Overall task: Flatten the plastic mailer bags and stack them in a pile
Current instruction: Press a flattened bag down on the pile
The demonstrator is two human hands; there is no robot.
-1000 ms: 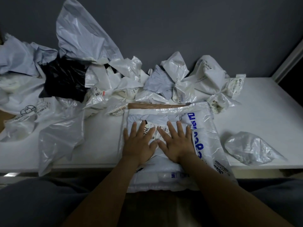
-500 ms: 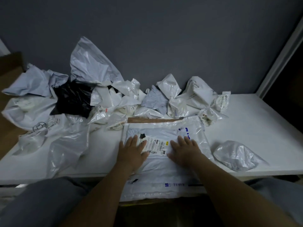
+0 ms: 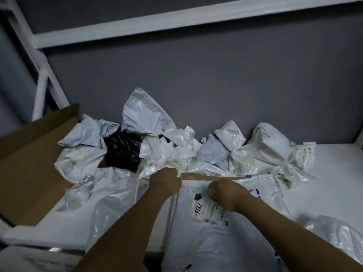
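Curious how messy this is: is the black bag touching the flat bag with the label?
Apart. The head view shows the black bag in the heap, with crumpled white bags between it and the labelled flat bag.

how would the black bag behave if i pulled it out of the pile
The black bag looks crumpled and thin, so it would probably be floppy and light. Its glossy creases suggest slippery film. White bags crowd close round it, so pulling it may drag or topple some.
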